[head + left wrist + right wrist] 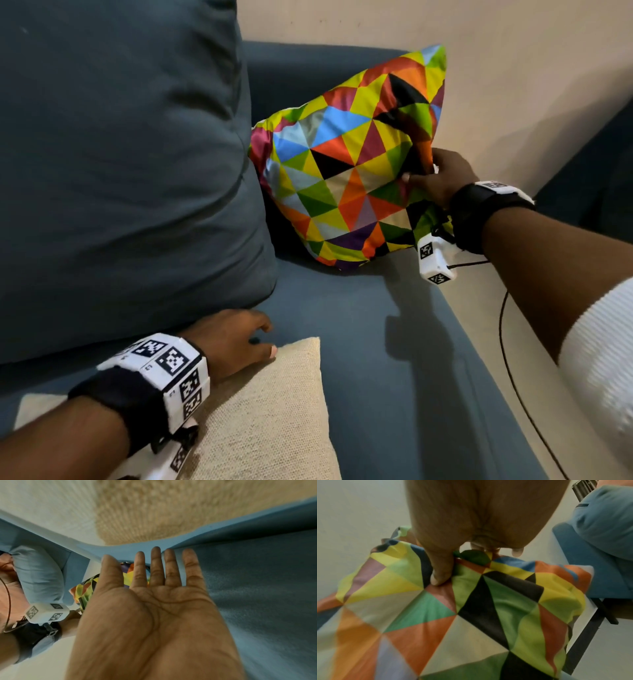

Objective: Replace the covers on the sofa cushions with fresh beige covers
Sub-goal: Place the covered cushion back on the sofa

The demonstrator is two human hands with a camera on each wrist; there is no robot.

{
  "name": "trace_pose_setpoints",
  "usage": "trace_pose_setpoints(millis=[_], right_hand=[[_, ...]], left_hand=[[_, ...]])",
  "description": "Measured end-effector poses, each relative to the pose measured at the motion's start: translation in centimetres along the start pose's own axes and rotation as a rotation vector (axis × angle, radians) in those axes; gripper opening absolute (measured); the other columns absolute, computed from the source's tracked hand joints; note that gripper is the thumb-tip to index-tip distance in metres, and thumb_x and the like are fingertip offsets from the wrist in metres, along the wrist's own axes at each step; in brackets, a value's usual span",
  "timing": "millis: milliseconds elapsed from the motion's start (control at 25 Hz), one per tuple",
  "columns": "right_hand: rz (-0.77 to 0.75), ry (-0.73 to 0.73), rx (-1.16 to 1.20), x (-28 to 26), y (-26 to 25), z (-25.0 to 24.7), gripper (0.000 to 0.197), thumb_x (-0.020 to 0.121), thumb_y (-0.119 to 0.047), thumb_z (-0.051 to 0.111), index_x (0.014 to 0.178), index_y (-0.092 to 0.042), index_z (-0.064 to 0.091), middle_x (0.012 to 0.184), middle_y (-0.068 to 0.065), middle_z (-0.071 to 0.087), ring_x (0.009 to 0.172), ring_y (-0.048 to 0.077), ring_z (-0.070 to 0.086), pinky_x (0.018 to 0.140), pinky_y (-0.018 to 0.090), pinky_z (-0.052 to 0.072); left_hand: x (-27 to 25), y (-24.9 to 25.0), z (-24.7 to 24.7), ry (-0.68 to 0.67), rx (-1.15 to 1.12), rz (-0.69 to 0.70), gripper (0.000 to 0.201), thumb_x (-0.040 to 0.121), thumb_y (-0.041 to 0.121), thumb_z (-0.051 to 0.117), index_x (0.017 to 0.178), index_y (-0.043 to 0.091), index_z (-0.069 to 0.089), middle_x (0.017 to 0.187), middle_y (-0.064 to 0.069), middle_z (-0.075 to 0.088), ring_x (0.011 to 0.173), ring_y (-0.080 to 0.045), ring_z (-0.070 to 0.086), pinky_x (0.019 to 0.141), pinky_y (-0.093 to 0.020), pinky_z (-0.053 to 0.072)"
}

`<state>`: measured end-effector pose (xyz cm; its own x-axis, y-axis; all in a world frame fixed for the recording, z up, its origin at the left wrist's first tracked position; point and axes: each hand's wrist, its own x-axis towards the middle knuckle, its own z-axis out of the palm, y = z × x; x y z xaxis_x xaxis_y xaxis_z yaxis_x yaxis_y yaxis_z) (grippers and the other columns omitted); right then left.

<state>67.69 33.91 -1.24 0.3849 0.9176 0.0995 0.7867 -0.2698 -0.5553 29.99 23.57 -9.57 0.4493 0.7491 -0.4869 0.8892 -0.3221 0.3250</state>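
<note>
A cushion in a multicoloured triangle-patterned cover (346, 164) leans in the corner of the dark blue sofa (359, 325). My right hand (435, 176) pinches its right edge, thumb on the front and fingers behind; the right wrist view shows the same grip on the patterned cover (471, 615), with the thumb (440, 574) pressed into the fabric. A beige woven cushion (274, 411) lies on the seat at the front. My left hand (236, 339) hovers over its far corner with fingers straight and spread, holding nothing; the left wrist view shows that open palm (154, 601) and the beige cushion (154, 513).
A large dark blue back cushion (120, 171) fills the left side, right beside my left hand. A pale wall (479, 68) runs behind the sofa arm. A black cable (507, 342) hangs from my right wrist. Part of another blue seat (599, 171) shows at the far right.
</note>
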Motion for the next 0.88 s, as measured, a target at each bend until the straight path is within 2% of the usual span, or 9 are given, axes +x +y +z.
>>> trace_pose_setpoints(millis=[200,280,360,440,560,680,760,800,880], right_hand=[[0.009,0.242,0.027,-8.1,0.6,-1.1,0.033,0.086,-0.024,0.072,0.117,-0.016,0.069,0.113,0.015,0.069,0.105,0.036,0.063,0.077,0.031,0.041],[0.029,0.342,0.132,-11.1,0.3,-2.2,0.035,0.083,-0.027,0.073,0.116,-0.014,0.07,0.11,0.012,0.071,0.102,0.032,0.065,0.078,0.033,0.047],[0.002,0.429,0.29,-15.0,-0.8,-3.3,0.04,0.075,-0.031,0.073,0.112,-0.015,0.072,0.102,0.009,0.073,0.094,0.024,0.068,0.081,0.04,0.056],[-0.019,0.49,0.372,-18.7,-1.9,-4.7,0.041,0.072,-0.03,0.073,0.11,-0.016,0.073,0.1,0.012,0.074,0.086,0.016,0.064,0.082,0.046,0.057],[-0.058,0.536,0.452,-26.5,-4.5,-6.5,0.039,0.069,-0.039,0.073,0.104,-0.022,0.073,0.099,0.014,0.074,0.084,0.017,0.063,0.084,0.053,0.057],[-0.054,0.456,0.678,-34.8,-8.1,-7.1,0.044,0.059,-0.055,0.079,0.098,-0.037,0.073,0.096,0.002,0.076,0.094,0.024,0.072,0.086,0.055,0.057],[-0.04,0.387,0.883,-38.7,-9.8,-5.9,0.055,0.052,-0.06,0.089,0.1,-0.036,0.077,0.104,0.003,0.076,0.102,0.029,0.071,0.089,0.055,0.057],[-0.01,0.338,1.004,-40.9,-11.6,-4.9,0.058,0.054,-0.057,0.089,0.104,-0.032,0.076,0.109,0.005,0.075,0.105,0.031,0.07,0.089,0.057,0.057],[0.019,0.173,1.152,-45.2,-15.9,-2.2,0.039,0.077,-0.035,0.083,0.113,-0.023,0.073,0.113,0.009,0.073,0.103,0.03,0.07,0.085,0.059,0.057]], left_hand=[[-3.2,-1.3,0.9,0.002,0.044,0.082,0.057,0.089,0.06,0.059,0.139,0.036,0.051,0.143,0.008,0.053,0.125,-0.012,0.053,0.106,-0.033,0.043],[-5.4,-1.9,1.7,0.013,0.071,0.119,0.058,0.09,0.059,0.058,0.142,0.036,0.048,0.144,0.008,0.052,0.129,-0.013,0.05,0.107,-0.032,0.041],[-8.1,-3.1,2.5,0.044,0.11,0.127,0.063,0.09,0.059,0.057,0.146,0.036,0.042,0.148,0.007,0.048,0.133,-0.015,0.046,0.109,-0.033,0.039],[-11.1,-4.1,2.6,0.13,0.101,0.122,0.065,0.09,0.059,0.057,0.147,0.033,0.04,0.149,0.006,0.048,0.133,-0.016,0.046,0.108,-0.035,0.04],[-19.1,-5.8,2.7,0.297,0.0,0.107,0.069,0.092,0.057,0.057,0.15,0.026,0.037,0.152,0.006,0.044,0.137,-0.015,0.044,0.111,-0.034,0.038],[-27.6,-7.5,4.0,0.416,-0.226,0.047,0.077,0.089,0.065,0.054,0.151,0.024,0.037,0.15,0.003,0.047,0.135,-0.015,0.047,0.111,-0.037,0.04],[-32.0,-8.1,5.7,0.444,-0.423,0.018,0.088,0.079,0.078,0.053,0.148,0.024,0.04,0.142,0.003,0.056,0.127,-0.013,0.055,0.107,-0.038,0.045],[-34.4,-8.8,6.7,0.47,-0.525,0.019,0.088,0.076,0.081,0.052,0.143,0.025,0.043,0.132,0.006,0.064,0.117,-0.008,0.061,0.1,-0.034,0.05],[-38.9,-10.3,8.8,0.494,-0.757,0.0,0.064,0.081,0.074,0.054,0.13,0.033,0.045,0.105,0.017,0.071,0.087,-0.001,0.066,0.071,-0.024,0.057]])
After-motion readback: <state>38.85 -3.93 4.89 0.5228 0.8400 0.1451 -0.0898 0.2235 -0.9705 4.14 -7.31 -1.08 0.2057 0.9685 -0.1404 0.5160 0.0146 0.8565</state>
